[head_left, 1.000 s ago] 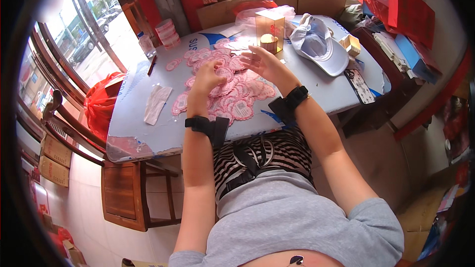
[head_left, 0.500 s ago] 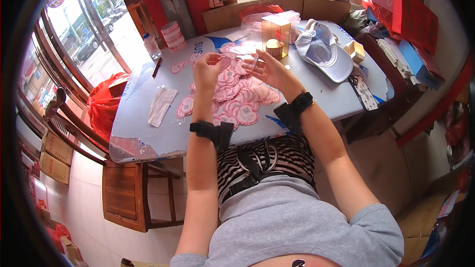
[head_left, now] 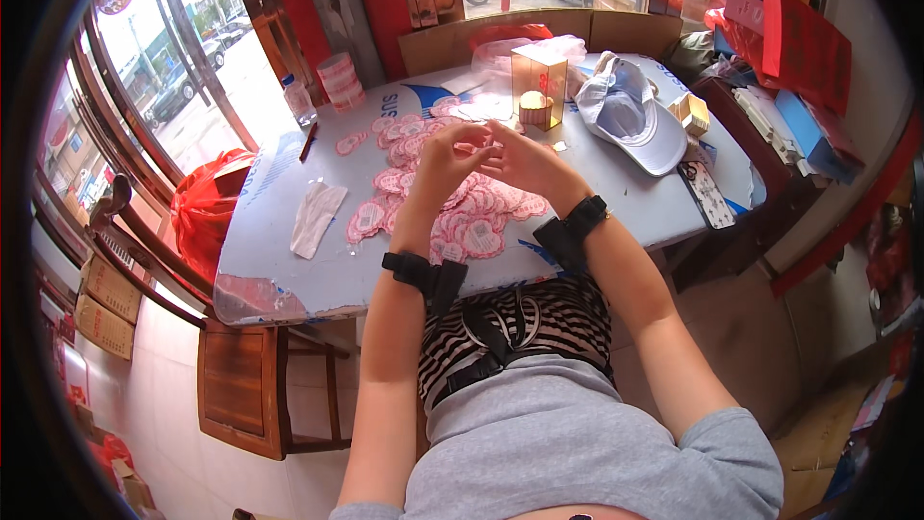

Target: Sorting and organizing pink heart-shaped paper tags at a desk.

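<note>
My left hand (head_left: pixel 450 162) and my right hand (head_left: pixel 531 160) meet above the table, fingers curled in and fingertips together. Whatever is pinched between them is too small and covered to make out. Below and around them spreads a loose heap of pink-and-white round labels (head_left: pixel 472 234) with scalloped edges, many overlapping. Just beyond my right hand stands a clear box with gold-toned sides (head_left: pixel 541 77), and a small round yellow-topped thing (head_left: pixel 535 108) shows at its base. Both wrists wear black straps.
On the light blue table (head_left: pixel 260 241) lie a folded white cloth (head_left: pixel 318 219) and a brown stick (head_left: pixel 308 143). A roll of labels (head_left: pixel 341 82) and a clear bottle (head_left: pixel 299 101) stand at the back left. At the right are a pale cap (head_left: pixel 630 116) and a patterned phone (head_left: pixel 705 195).
My hands have come together from apart, the left moving right and both coming slightly nearer me. The thin pale piece seen at my right fingers is now hidden.
</note>
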`<move>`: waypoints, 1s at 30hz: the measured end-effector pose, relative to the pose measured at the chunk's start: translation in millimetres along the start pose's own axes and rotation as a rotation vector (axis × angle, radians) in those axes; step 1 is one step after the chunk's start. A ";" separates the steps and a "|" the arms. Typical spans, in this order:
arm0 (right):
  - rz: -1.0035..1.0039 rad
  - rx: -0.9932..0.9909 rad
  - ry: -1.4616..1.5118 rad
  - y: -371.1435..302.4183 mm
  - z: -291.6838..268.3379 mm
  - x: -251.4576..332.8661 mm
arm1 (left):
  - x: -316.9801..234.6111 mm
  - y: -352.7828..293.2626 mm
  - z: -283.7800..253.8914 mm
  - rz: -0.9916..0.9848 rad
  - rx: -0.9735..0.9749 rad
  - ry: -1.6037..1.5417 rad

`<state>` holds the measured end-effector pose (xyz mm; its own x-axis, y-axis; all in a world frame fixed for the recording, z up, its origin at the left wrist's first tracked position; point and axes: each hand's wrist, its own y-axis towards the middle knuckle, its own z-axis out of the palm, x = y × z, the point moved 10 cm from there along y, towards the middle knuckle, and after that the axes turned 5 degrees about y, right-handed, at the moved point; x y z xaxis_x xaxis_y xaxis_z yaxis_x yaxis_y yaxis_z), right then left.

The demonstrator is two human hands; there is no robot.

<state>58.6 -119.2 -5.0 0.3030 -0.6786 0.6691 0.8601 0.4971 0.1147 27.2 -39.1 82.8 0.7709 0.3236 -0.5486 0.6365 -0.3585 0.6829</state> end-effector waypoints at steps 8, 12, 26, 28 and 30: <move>-0.006 0.027 0.126 5.5 -1.9 4.0 | 18.7 0.8 4.7 -0.158 0.061 -0.320; -0.053 -0.156 0.214 1.2 -22.0 12.0 | 36.5 2.5 -34.8 -0.156 -0.212 -0.275; -0.112 -0.089 0.202 -8.7 -3.3 22.8 | 94.0 -25.4 -13.7 -0.313 0.153 0.478; -0.130 -0.057 0.206 -8.3 0.7 24.9 | 99.6 -26.2 -14.0 -0.358 0.153 0.472; -0.134 -0.113 0.219 -9.2 -4.5 24.2 | 97.1 -24.6 -16.1 -0.332 0.111 0.458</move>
<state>59.9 -142.7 6.8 0.2543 -0.8413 0.4770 0.9352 0.3395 0.1002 86.0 15.2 20.5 0.4558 0.7719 -0.4432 0.8604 -0.2547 0.4413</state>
